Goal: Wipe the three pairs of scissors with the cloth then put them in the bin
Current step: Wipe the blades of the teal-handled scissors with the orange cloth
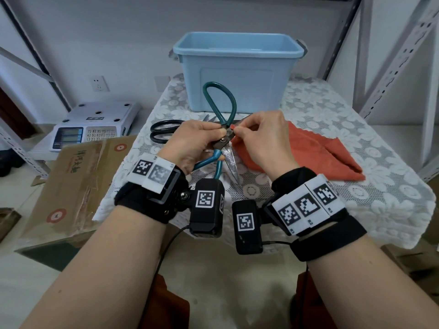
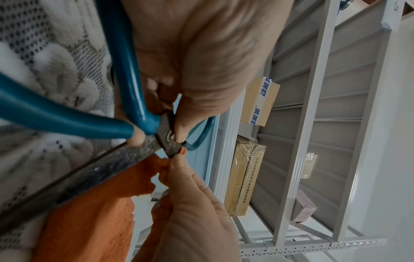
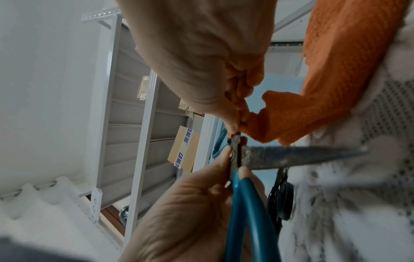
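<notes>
Left hand point(image 1: 190, 143) grips the teal-handled scissors point(image 1: 222, 148) at the pivot, mid-frame, blades spread wide. Right hand point(image 1: 263, 141) pinches a corner of the orange cloth point(image 1: 316, 153) against one blade. Behind the hands, black scissors point(image 1: 164, 132) lie on the lace tablecloth point(image 1: 332, 110) before the blue bin point(image 1: 237, 72). Scale point(image 1: 92, 124) and cardboard point(image 1: 78, 184) sit at left.

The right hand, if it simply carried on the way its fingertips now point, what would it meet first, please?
The right hand pinches the orange cloth and points left, so it would press straight into the teal-handled scissors at the pivot, then the left hand holding them. They look practically in contact.
</notes>
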